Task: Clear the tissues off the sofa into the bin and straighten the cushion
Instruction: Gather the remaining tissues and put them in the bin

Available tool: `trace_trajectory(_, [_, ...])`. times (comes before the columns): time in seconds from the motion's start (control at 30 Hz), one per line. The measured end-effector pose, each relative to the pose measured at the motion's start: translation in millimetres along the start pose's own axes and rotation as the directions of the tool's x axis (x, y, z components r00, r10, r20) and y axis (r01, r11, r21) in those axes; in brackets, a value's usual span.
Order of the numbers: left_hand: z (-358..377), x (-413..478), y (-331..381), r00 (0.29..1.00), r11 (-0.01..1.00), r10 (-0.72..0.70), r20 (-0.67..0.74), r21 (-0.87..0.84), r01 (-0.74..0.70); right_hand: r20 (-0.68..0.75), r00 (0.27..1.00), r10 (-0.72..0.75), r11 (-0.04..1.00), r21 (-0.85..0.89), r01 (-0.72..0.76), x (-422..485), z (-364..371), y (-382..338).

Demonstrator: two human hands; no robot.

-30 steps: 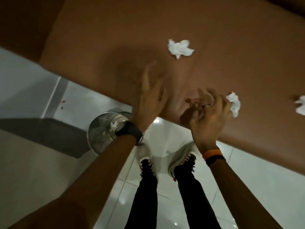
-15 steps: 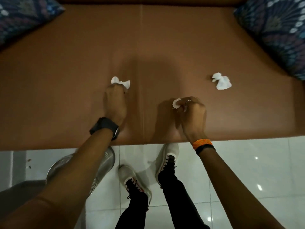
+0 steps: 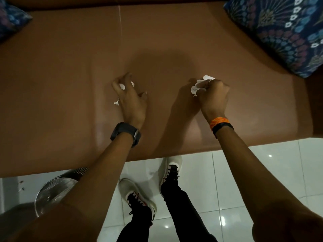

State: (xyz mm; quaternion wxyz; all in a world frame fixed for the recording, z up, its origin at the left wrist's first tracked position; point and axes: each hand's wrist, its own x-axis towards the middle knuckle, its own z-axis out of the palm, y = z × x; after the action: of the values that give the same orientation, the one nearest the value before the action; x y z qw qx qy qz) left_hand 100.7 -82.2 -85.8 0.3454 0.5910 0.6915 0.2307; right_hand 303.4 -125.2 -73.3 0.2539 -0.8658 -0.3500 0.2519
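My left hand (image 3: 130, 98) rests over the middle of the brown sofa seat (image 3: 70, 75), fingers curled around a crumpled white tissue (image 3: 122, 86) that shows between them. My right hand (image 3: 212, 96) is closed on more crumpled white tissue (image 3: 199, 85), which sticks out at the fingertips. No loose tissue is visible on the seat. A blue patterned cushion (image 3: 283, 32) lies at the seat's right end, tilted toward the corner. The metal mesh bin (image 3: 56, 191) stands on the floor below the sofa's front edge, partly hidden by my left forearm.
A second blue patterned cushion (image 3: 10, 23) peeks in at the top left corner. White glossy floor tiles (image 3: 244, 172) lie in front of the sofa, where my white shoes (image 3: 138, 198) stand. A dark object sits at the lower left beside the bin.
The loose tissue on the right of the seat is gone and my right hand, shifted right, now holds a bigger wad. My left hand has closed around its tissue.
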Motion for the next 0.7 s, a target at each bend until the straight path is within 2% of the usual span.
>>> trace_trajectory(0.13, [-8,-1,-9,0.969,0.969,-0.191,-0.156,-0.187,0.161,0.063,0.987,-0.150,0.989,0.003,0.150,-34,41,-29])
trace_trajectory(0.2, [-15,1,-20,0.942,0.938,-0.277,-0.191,-0.268,0.222,0.113,0.972,-0.205,0.979,0.037,0.203,-57,65,-47])
trace_trajectory(0.23, [-21,0,-27,0.937,0.934,-0.289,-0.195,-0.270,0.232,0.132,0.964,-0.230,0.973,0.047,0.225,-69,77,-56])
trace_trajectory(0.3, [-33,-7,-42,0.948,0.961,-0.253,-0.195,-0.159,0.224,0.176,0.945,-0.277,0.961,0.041,0.274,-93,100,-71])
trace_trajectory(0.37, [-53,-21,-60,0.945,0.965,-0.237,-0.224,-0.166,0.203,0.234,0.910,-0.342,0.938,0.039,0.343,-122,124,-85])
trace_trajectory(0.43, [-77,-41,-81,0.932,0.946,-0.266,-0.245,-0.254,0.203,0.289,0.861,-0.418,0.905,0.046,0.424,-157,145,-96])
trace_trajectory(0.53, [-125,-86,-139,0.862,0.899,-0.396,-0.316,-0.326,0.294,0.395,0.763,-0.511,0.845,0.069,0.530,-224,183,-105])
trace_trajectory(0.63, [-168,-139,-208,0.812,0.862,-0.474,-0.341,-0.369,0.348,0.571,0.628,-0.529,0.799,0.086,0.595,-292,220,-102])
trace_trajectory(0.7, [-188,-165,-258,0.765,0.796,-0.561,-0.316,-0.459,0.394,0.656,0.512,-0.555,0.756,0.142,0.639,-332,247,-98])
